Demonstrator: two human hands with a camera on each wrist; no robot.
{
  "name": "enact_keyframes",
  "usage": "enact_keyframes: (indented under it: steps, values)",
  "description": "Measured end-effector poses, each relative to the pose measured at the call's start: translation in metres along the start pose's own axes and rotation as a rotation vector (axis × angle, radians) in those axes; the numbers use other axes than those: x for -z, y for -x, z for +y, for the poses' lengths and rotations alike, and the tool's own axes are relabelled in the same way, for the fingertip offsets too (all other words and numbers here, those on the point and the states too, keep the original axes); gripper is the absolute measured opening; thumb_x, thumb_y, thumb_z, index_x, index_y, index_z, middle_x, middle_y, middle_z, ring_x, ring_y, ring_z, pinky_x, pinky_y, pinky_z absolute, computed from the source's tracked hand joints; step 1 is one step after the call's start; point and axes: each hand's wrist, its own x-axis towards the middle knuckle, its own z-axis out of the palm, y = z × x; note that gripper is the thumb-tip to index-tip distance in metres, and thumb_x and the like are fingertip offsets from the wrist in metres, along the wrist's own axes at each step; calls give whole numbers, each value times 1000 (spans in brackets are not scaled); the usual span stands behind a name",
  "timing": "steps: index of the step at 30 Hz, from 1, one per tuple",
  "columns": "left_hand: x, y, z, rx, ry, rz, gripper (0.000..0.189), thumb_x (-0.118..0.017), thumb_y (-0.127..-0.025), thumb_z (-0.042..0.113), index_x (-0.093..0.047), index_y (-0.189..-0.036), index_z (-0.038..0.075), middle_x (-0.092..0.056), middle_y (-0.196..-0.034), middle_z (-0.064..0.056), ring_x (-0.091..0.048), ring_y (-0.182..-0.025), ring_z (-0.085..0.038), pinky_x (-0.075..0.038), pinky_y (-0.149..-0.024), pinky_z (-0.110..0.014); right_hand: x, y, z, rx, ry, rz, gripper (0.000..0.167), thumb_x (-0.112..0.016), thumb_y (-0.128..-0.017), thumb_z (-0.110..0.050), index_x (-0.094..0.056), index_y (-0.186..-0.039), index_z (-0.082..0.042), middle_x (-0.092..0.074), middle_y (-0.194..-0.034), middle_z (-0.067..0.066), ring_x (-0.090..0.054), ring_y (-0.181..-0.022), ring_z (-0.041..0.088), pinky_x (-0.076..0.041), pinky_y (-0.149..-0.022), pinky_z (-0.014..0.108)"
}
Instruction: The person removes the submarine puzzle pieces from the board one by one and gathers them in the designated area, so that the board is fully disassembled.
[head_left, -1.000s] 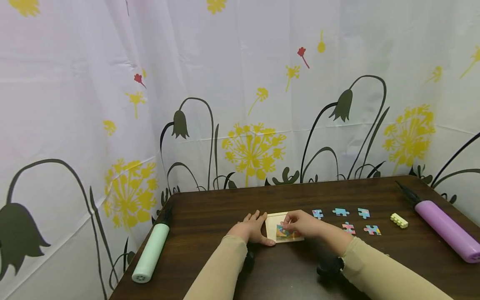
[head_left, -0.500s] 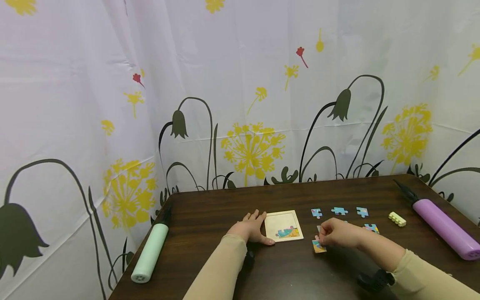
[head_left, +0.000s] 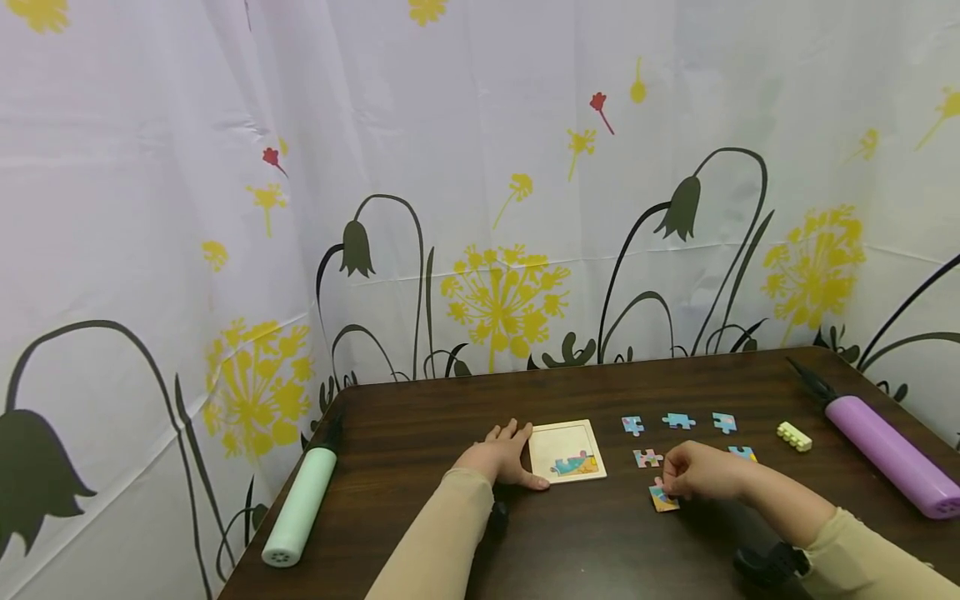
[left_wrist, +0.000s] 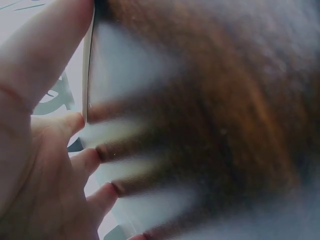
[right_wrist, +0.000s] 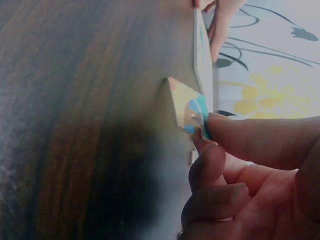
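Observation:
My right hand (head_left: 701,471) pinches a jigsaw puzzle piece (head_left: 663,499) between thumb and fingers, low over the table to the right of a square wooden puzzle tray (head_left: 558,439). In the right wrist view that piece (right_wrist: 186,104) shows yellow, orange and blue, held tilted at the fingertips. A few joined pieces (head_left: 576,464) lie along the tray's lower right side. With fingers spread, my left hand (head_left: 498,458) rests on the table against the tray's left edge. The left wrist view has its fingertips touching the dark tabletop beside the tray's edge.
Several loose puzzle pieces (head_left: 678,421) lie right of the tray, one partly hidden behind my right hand. Beyond them are a pale yellow toy brick (head_left: 794,437) and a purple pump (head_left: 892,454). A mint-green pump (head_left: 302,504) lies along the table's left edge. A flowered curtain (head_left: 465,167) hangs behind.
My right hand has lifted the puzzle piece out of the tray and carried it right, past the tray's edge, toward the loose pieces. My left hand has stayed at the tray.

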Motion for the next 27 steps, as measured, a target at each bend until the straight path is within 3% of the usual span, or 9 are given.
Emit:
enact_keyframes:
  steps: [10,18,27]
  values:
    - [1,1,-1,4,-5,-2,102,-78,-77,58,-28,-158,21,-20,-162,-8,-19,-147,-35,-26,-109,-60,3,-7,3,78,-12,48,10,-67,-89,-4,-58,-86,-3,-59,-74,3,-46,-60,14,-38,-49,26]
    - [0,-1,0,8,-8,0,102,-78,-76,59,-29,-157,21,-21,-162,-8,-20,-147,-34,-25,-110,-60,-8,-24,-20,91,12,52,11,-68,-90,-4,-59,-84,-3,-58,-72,5,-56,-62,20,-45,-54,31]
    - [-17,-27,-15,18,-15,15,108,-77,-71,66,-27,-158,26,-18,-163,-4,-16,-148,-31,-20,-111,-61,-32,-58,-42,132,29,69,14,-74,-86,-5,-60,-84,-5,-54,-71,2,-47,-62,15,-41,-54,30]
